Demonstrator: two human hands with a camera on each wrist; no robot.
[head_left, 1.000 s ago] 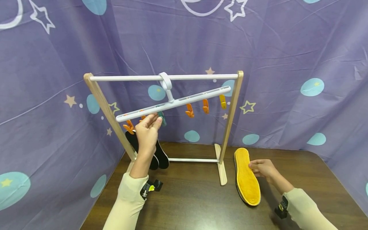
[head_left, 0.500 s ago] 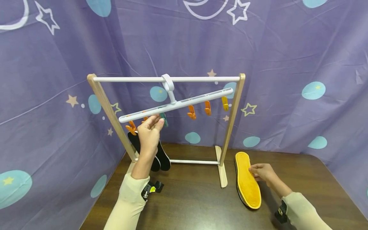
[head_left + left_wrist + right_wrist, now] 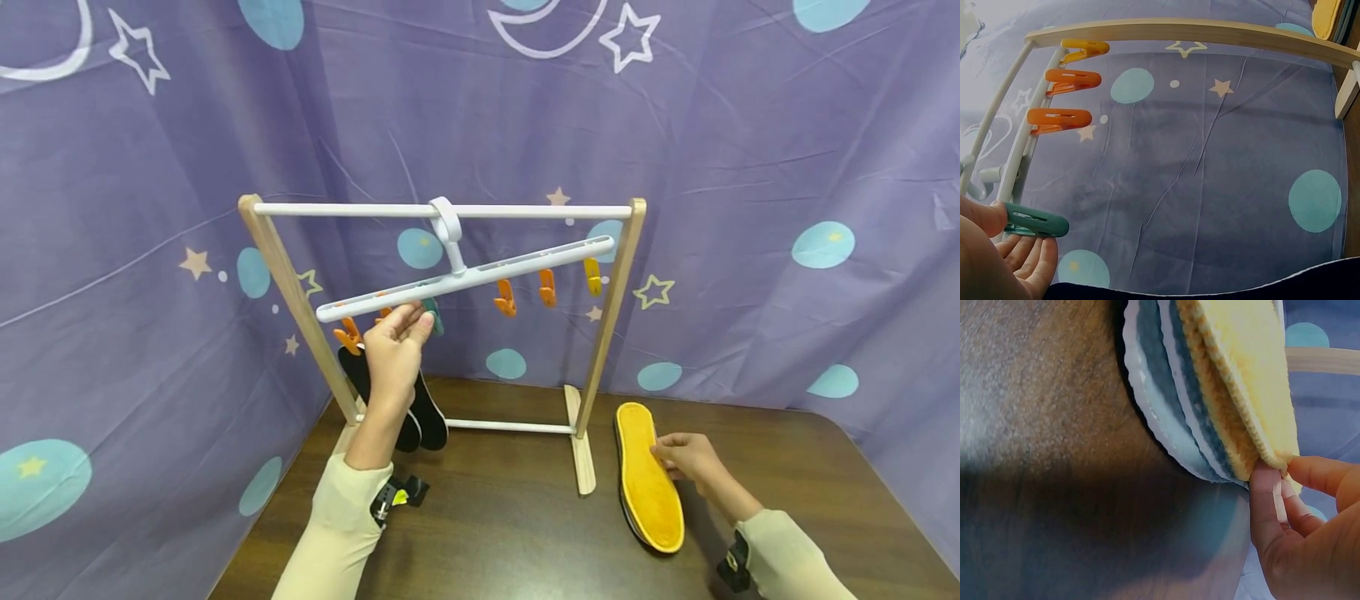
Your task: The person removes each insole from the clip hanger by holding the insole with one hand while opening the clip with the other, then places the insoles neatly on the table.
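Observation:
My left hand (image 3: pixel 393 358) pinches a green clothespin (image 3: pixel 1038 220) on the white hanger (image 3: pixel 536 265), thumb on one side and fingers on the other. The hanger tilts, its left end lower. Beneath that end, black insoles (image 3: pixel 430 417) hang partly behind my left hand and wrist, near an orange clothespin (image 3: pixel 348 336). At the right, my right hand (image 3: pixel 688 458) pinches the side edge of a yellow fleecy insole (image 3: pixel 648 483). The right wrist view shows more layers (image 3: pixel 1154 381) with pale edges stacked under this top insole.
A wooden stand (image 3: pixel 611 308) with a white top bar (image 3: pixel 540 212) carries the hanger. Two orange clothespins (image 3: pixel 547 287) and a yellow clothespin (image 3: pixel 592 277) hang on its right half. The stand's foot (image 3: pixel 581 450) lies left of the yellow insole on the brown table (image 3: pixel 510 525).
The head view has shifted slightly, so the whole scene sits a little lower and to the right. Both hands keep their holds on the green clothespin and the yellow insole.

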